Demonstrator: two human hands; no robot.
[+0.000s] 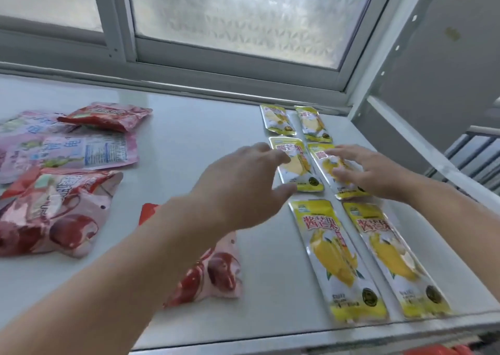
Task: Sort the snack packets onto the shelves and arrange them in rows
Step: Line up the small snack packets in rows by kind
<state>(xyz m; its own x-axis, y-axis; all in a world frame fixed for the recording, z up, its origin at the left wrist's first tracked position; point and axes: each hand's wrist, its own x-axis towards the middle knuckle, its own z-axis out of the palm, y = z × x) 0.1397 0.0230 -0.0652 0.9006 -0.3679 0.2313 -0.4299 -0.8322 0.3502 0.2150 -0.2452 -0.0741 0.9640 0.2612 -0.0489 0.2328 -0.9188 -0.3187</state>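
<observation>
A: Your right hand lies flat, fingers straight, on the middle-right yellow packet. Your left hand is spread loose over the edge of the middle-left packet, gripping nothing.
B: Why there?
A: Likely to square that pair within the grid of 6, 2 across, at the right end of the shelf. The red and pink packets lie jumbled at the left, unsorted.
</observation>
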